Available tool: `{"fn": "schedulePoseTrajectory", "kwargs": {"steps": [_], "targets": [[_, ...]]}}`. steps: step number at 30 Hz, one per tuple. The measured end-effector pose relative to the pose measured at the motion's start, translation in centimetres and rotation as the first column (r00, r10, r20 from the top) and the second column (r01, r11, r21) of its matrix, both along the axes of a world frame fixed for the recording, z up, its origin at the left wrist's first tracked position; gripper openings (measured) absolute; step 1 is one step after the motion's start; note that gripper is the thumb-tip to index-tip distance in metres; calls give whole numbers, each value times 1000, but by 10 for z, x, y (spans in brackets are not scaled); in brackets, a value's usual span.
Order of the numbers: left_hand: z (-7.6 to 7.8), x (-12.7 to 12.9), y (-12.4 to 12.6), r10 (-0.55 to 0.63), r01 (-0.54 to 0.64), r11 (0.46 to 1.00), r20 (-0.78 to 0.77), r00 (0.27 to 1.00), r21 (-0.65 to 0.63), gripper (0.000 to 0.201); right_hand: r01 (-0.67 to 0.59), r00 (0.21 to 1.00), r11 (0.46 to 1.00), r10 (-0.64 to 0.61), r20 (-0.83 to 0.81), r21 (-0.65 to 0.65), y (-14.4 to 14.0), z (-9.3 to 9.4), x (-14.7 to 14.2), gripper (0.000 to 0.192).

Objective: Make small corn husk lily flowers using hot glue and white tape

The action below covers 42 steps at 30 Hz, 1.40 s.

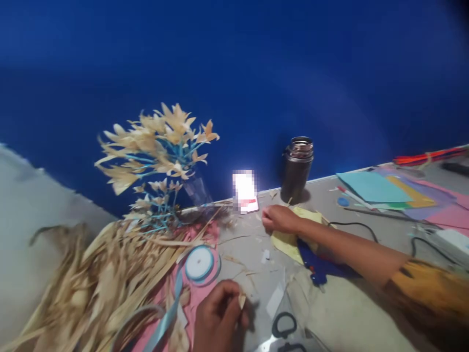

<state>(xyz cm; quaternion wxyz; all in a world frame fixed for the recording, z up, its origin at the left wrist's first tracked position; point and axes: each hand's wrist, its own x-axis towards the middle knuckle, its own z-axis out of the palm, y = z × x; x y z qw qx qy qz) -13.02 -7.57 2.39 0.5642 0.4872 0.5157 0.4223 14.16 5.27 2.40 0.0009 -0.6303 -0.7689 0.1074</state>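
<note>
Low in the middle, my left hand (222, 315) pinches a small piece of dried husk (242, 299) between thumb and fingers. My right hand (281, 219) reaches across from the right with its fingers curled together; whatever may be inside them is hidden. Beneath that wrist lies yellow paper (287, 246), and a dark blue glue gun (311, 261) is partly covered by the forearm. Left of my left hand is a spool of light blue ribbon (200, 264) on pink material. A large heap of dried corn husks (91, 283) spreads over the left side.
Husk flowers (157, 142) on blue stems stand in a clear vase (197, 188) at back left. An open steel flask (296, 171) is near the blue wall. Scissors (284, 325) lie in front. Coloured paper sheets (377, 187) and cables (361, 227) lie right. A phone-like bright object (245, 190) glows.
</note>
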Motion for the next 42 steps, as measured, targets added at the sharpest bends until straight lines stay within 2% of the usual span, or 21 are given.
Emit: {"fn": "schedulePoseTrajectory", "kwargs": {"steps": [4, 10, 14, 17, 18, 22, 23, 25, 27, 29, 33, 39, 42], "targets": [[1, 3, 3, 80, -75, 995, 82, 993, -58, 36, -46, 998, 998, 48, 46, -33, 6, -6, -10, 33], [-2, 1, 7, 145, -135, 987, 114, 983, -92, 32, -24, 997, 1000, 25, 74, -20, 9, -12, -32, 37], [-5, -2, 11, 173, -159, 982, 151, 973, -102, 34, 14, 1000, 1000, -14, -10, -17, 13, -6, -36, 36], [-4, -4, 15, 179, -147, 977, 221, 959, -152, 38, 57, 987, 998, -57, -150, -5, 3, 9, -31, 18], [-2, -4, 16, 177, -135, 975, 252, 951, -176, 39, 67, 975, 998, -67, -213, -7, -4, 15, -30, 19], [9, -1, 19, 129, -48, 970, 337, 933, -239, 38, 65, 888, 992, -106, -448, -105, -55, 32, -32, 35], [13, 1, 20, 117, -36, 972, 344, 932, -233, 37, 69, 845, 989, -129, -519, -133, -70, 35, -34, 39], [18, 8, 21, 142, -59, 972, 371, 918, -227, 39, 106, 601, 968, -245, -761, -228, -99, 37, -39, 34], [22, 19, 20, 149, -53, 970, 404, 902, -239, 43, 102, 451, 961, -273, -849, -255, -122, 36, -43, 29], [24, 30, 17, 166, -59, 966, 431, 887, -251, 45, 99, 419, 965, -262, -870, -242, -137, 32, -47, 29], [29, 47, 5, 146, -63, 976, 408, 901, -211, 42, 108, 418, 968, -252, -873, -228, -147, 23, -52, 30], [34, 53, -3, 105, -100, 994, 180, 978, -35, 30, 116, 460, 975, -223, -860, -192, -151, 16, -56, 26], [29, 53, 3, 104, -86, 992, 208, 973, -98, 32, 67, 371, 965, -259, -892, -253, -151, 15, -55, 26]]}}
